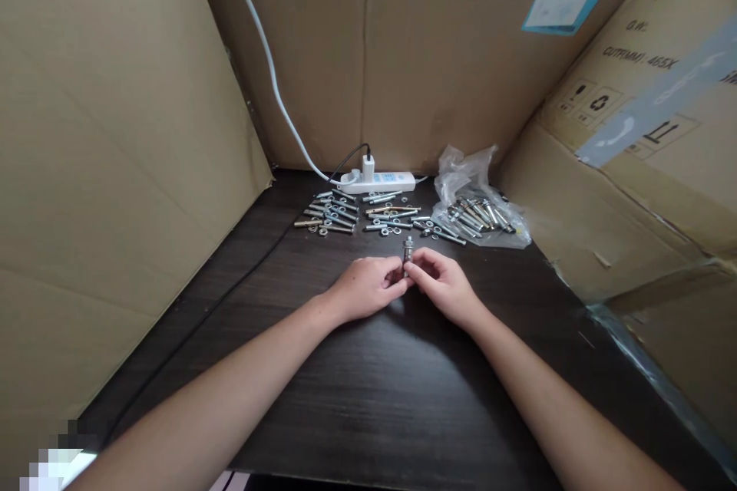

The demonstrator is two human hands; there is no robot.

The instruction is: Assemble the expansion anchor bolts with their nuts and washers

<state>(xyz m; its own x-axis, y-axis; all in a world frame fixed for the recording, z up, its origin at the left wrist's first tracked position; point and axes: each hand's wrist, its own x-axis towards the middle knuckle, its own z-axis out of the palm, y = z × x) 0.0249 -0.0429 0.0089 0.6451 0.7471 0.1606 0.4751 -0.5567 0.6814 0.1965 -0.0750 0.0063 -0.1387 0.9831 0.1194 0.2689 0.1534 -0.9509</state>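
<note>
An expansion bolt (408,245) with a nut and washer near its top stands upright between my hands, above the dark table. My left hand (368,288) is closed at its lower left side, fingertips against it. From the right, my right hand (444,284) pinches the same bolt between thumb and fingers. Its lower end is partly hidden by my fingers. Just beyond my hands lie loose bolts and sleeves (339,216) with nuts and washers among them. A second group of loose parts (391,216) lies beside it.
A clear plastic bag (461,176) holding several assembled bolts (484,213) lies at the back right. Behind the loose parts is a white power strip (391,182) with a charger (368,167). A black cable (230,280) crosses the table's left side. Cardboard boxes (437,77) wall three sides.
</note>
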